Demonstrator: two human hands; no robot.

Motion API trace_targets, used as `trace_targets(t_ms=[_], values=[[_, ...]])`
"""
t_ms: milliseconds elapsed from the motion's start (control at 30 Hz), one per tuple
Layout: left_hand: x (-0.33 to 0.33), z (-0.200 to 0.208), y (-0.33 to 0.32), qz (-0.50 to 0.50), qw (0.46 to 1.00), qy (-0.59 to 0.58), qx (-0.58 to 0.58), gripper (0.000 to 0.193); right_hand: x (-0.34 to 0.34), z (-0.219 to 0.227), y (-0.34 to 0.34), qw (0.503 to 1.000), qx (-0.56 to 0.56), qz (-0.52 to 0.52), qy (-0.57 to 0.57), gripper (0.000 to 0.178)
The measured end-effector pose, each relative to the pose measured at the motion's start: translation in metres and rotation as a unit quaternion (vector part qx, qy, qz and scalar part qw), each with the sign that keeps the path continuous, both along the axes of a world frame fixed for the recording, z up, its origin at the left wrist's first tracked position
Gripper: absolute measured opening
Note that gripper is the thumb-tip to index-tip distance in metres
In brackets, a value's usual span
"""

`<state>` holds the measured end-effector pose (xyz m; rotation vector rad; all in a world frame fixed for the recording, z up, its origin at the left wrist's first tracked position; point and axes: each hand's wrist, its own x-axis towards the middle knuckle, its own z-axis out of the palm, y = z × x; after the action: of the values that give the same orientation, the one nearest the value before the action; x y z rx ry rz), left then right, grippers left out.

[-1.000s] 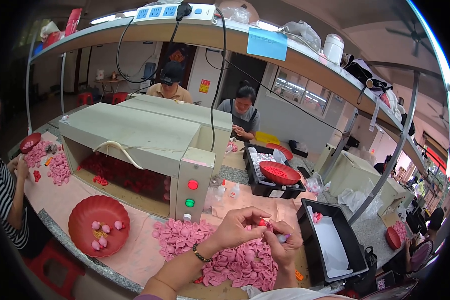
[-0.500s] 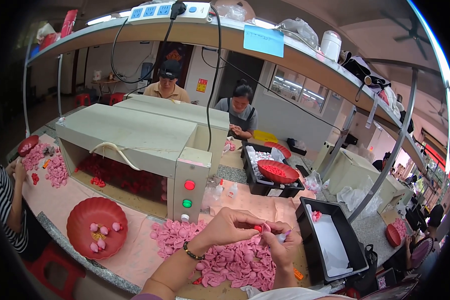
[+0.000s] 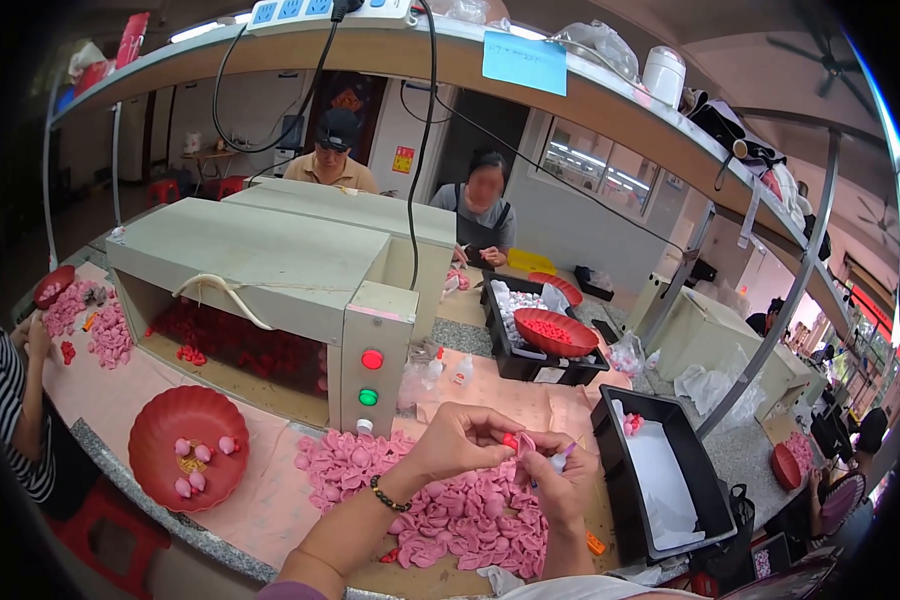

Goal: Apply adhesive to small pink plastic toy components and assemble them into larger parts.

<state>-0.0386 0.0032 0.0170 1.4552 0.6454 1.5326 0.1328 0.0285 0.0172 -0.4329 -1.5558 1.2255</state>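
Above a heap of soft pink pieces (image 3: pixel 470 525), my two hands meet. My left hand (image 3: pixel 457 440), with a beaded bracelet at the wrist, pinches a small red piece (image 3: pixel 510 440). In my right hand (image 3: pixel 562 482) is a small white bottle (image 3: pixel 560 459) with a purplish tip, held against the palm. Its thumb and fingers also press on a pink piece (image 3: pixel 524 444) that touches the red one. How the two pieces join is hidden by my fingers.
A red bowl (image 3: pixel 150 460) with several pink pieces stands at left. Behind is a grey box heater (image 3: pixel 260 260) with red pieces inside. A black tray (image 3: pixel 705 495) lies at right, another black crate (image 3: pixel 530 372) with a red bowl beyond. A shelf crosses overhead; co-workers sit opposite and at left.
The view has shifted slightly. My hands stay together with the red and pink pieces between them, and my right fingers have moved a little. A co-worker opposite has raised their head.
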Motion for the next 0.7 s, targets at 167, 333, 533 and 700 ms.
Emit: trace_targets(t_ms=[167,333,533,700], values=[[-0.006,-0.009,0.011,0.058,0.998,-0.011,-0.031,0.022,-0.012,0.0,0.017,1.0,-0.011,-0.011,-0.015,0.017],[0.003,-0.001,0.026,0.013,0.997,-0.042,-0.063,0.027,-0.003,0.009,0.035,1.0,-0.015,-0.008,0.0,0.018],[0.001,-0.003,0.016,0.008,0.994,-0.06,-0.088,0.024,-0.003,-0.001,0.032,1.0,-0.022,0.009,0.001,0.016],[0.003,-0.008,0.012,0.026,0.997,-0.029,-0.072,0.023,0.0,0.003,0.02,0.997,0.03,-0.032,-0.063,0.011]])
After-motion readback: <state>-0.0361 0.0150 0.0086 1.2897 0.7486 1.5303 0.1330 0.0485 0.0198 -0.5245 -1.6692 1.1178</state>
